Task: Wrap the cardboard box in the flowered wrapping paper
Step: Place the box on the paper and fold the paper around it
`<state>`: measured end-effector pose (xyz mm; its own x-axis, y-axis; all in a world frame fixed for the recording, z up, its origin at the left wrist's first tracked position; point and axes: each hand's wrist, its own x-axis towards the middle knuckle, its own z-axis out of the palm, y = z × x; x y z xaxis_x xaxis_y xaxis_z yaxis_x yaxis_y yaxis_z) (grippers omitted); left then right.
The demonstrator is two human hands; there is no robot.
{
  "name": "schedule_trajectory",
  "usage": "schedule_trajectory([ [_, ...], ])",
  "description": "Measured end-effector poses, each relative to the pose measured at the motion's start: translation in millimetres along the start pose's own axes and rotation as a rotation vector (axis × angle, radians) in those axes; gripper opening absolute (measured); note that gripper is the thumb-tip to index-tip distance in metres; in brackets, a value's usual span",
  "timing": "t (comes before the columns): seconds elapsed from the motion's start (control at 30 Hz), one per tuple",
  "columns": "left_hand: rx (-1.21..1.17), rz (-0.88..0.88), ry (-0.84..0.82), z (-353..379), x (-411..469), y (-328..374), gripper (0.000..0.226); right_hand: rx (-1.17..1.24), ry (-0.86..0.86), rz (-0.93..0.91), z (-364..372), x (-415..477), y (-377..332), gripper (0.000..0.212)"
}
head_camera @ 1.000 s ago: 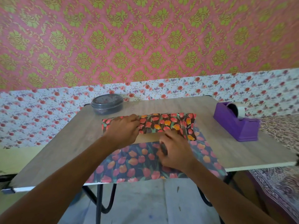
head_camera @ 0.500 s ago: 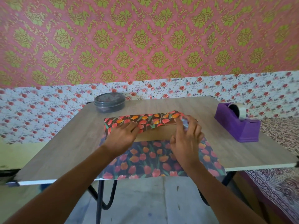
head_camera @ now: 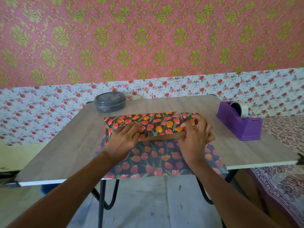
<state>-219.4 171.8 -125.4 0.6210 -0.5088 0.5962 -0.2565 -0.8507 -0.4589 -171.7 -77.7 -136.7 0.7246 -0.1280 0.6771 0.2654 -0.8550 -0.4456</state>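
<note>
Left hand [head_camera: 125, 137] flat, pinning wrapping paper [head_camera: 154, 122] to cardboard box [head_camera: 158, 137]; right hand [head_camera: 194, 140], grip pinching the paper's edge, should pull it taut.

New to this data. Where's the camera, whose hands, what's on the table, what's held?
No machine: a person works bare-handed. The picture comes from a wide-angle camera worn on the head, looking forward and down. On the grey wood-look table lies dark wrapping paper printed with red and orange flowers, folded over a flat brown cardboard box; only a strip of the box shows. The left hand presses flat on the fold; the right hand pinches the paper's edge near the right end. At the back stands a round grey lidded container, at the right a purple tape dispenser.
</note>
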Motion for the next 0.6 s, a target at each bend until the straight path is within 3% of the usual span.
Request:
schedule_trajectory([
  [0.13,0.015,-0.010,-0.029,1,-3,2,0.015,-0.099,-0.058,-0.188,-4,9,12,0.032],
  [0.3,0.001,-0.032,-0.088,0,-4,5,0.032,-0.221,-0.070,-0.385,-1,10,29,0.033],
  [0.4,-0.021,-0.056,-0.119,-2,-4,6,0.039,-0.180,0.024,-0.375,2,10,32,0.044],
  [0.6,-0.048,-0.056,-0.113,-2,-3,6,0.036,-0.117,0.171,-0.340,-1,8,37,0.045],
])
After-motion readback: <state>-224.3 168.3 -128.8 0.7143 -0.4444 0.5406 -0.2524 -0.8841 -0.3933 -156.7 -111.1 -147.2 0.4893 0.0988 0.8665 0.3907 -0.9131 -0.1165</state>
